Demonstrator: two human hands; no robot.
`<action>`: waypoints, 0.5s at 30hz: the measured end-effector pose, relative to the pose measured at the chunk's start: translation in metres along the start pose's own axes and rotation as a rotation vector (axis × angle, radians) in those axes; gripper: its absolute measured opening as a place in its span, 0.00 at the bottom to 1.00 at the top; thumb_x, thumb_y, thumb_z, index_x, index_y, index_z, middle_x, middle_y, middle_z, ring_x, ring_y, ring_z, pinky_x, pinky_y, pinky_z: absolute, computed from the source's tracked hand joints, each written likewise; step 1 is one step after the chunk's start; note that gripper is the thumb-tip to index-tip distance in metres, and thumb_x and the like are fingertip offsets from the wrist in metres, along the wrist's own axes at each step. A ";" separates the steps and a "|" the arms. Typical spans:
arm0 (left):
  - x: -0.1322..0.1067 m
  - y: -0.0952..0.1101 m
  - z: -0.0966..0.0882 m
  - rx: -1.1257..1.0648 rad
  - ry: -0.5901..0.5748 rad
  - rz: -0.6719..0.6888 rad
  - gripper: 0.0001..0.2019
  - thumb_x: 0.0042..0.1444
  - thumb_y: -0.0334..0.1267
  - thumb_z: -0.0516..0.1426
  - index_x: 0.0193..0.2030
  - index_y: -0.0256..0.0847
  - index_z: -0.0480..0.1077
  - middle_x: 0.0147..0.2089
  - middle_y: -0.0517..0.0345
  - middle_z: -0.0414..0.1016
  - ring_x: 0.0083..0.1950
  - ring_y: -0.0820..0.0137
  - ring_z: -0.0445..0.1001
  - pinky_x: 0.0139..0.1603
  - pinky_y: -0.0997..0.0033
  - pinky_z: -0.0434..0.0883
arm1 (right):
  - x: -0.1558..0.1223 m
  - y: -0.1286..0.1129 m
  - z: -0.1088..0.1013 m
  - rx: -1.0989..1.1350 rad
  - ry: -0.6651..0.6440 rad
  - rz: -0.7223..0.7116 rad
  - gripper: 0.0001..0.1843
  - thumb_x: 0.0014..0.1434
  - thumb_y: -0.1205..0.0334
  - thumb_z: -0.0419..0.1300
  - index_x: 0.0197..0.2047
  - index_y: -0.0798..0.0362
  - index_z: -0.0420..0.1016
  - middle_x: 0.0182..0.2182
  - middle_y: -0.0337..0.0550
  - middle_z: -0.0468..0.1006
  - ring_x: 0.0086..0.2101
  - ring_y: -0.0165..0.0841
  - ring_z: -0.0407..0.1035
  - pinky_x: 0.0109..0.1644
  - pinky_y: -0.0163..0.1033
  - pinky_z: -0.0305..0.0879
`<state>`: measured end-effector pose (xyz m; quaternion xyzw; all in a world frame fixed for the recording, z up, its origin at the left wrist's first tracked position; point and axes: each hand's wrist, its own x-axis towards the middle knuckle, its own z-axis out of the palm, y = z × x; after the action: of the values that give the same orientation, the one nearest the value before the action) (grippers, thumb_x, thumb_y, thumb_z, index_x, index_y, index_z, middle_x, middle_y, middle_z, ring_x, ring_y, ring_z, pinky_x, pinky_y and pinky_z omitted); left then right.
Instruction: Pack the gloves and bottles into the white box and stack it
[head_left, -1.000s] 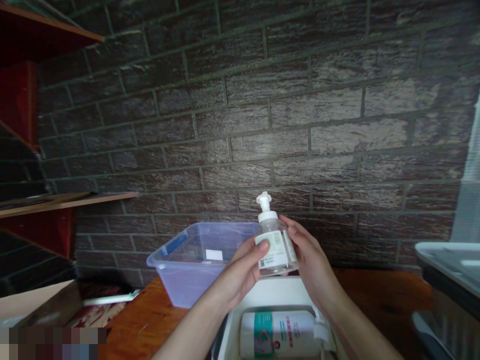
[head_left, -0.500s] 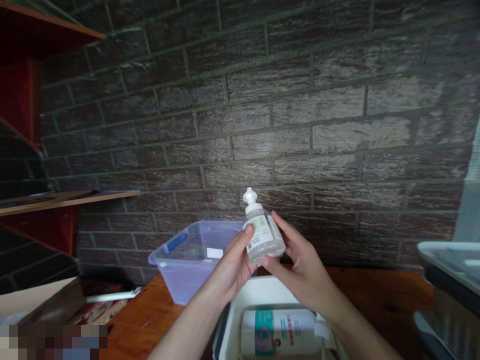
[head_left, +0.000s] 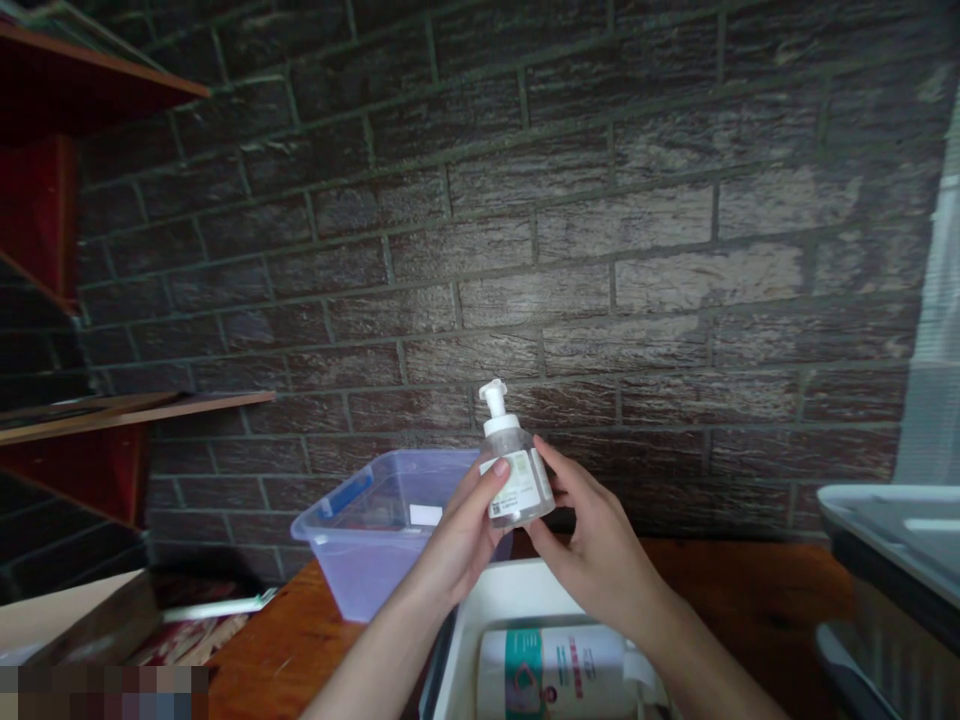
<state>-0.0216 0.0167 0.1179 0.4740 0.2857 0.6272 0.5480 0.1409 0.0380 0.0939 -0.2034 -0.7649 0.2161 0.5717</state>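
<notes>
A clear pump bottle (head_left: 517,478) with a white pump head and a pale label is held up in front of me, tilted slightly to the left. My left hand (head_left: 469,520) grips its left side, thumb across the label. On the other side, my right hand (head_left: 592,520) has its fingers on the bottle's right edge and its thumb near the base. Below my hands lies a larger white pump bottle (head_left: 559,672) with a teal band, on its side in a white bin (head_left: 517,580). My forearms cover parts of the bin.
A translucent purple tub (head_left: 367,575) stands on the wooden table (head_left: 277,640) at left, by the brick wall. Dark-rimmed clear containers (head_left: 892,530) are at right. Shelves (head_left: 150,405) jut out at left, above an open cardboard box (head_left: 75,610).
The held pump bottle has been tipped more upright, so its underside shows less. Both hands keep hold of it. The view has shifted slightly.
</notes>
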 end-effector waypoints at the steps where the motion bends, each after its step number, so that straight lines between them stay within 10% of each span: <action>1: 0.000 -0.001 0.000 0.020 -0.004 0.009 0.24 0.64 0.46 0.62 0.63 0.38 0.68 0.54 0.44 0.81 0.46 0.61 0.83 0.47 0.65 0.79 | 0.000 0.001 0.000 0.001 0.000 0.013 0.45 0.57 0.74 0.61 0.75 0.43 0.57 0.67 0.46 0.69 0.61 0.47 0.69 0.65 0.56 0.68; 10: 0.002 -0.006 0.005 0.242 -0.022 0.172 0.23 0.58 0.40 0.68 0.58 0.40 0.68 0.53 0.50 0.79 0.52 0.63 0.78 0.52 0.68 0.72 | 0.006 0.005 -0.002 0.351 0.038 0.185 0.26 0.65 0.68 0.54 0.65 0.47 0.71 0.56 0.46 0.81 0.50 0.40 0.77 0.52 0.46 0.76; 15: 0.005 -0.016 0.000 0.520 -0.124 0.314 0.28 0.54 0.39 0.70 0.59 0.40 0.65 0.52 0.52 0.77 0.51 0.62 0.76 0.53 0.65 0.72 | 0.008 0.002 -0.001 0.336 0.003 0.260 0.23 0.62 0.56 0.66 0.59 0.50 0.73 0.52 0.48 0.82 0.47 0.42 0.78 0.47 0.43 0.78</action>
<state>-0.0149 0.0255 0.1048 0.6742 0.3258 0.5799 0.3210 0.1399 0.0445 0.0994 -0.2025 -0.6848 0.4121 0.5659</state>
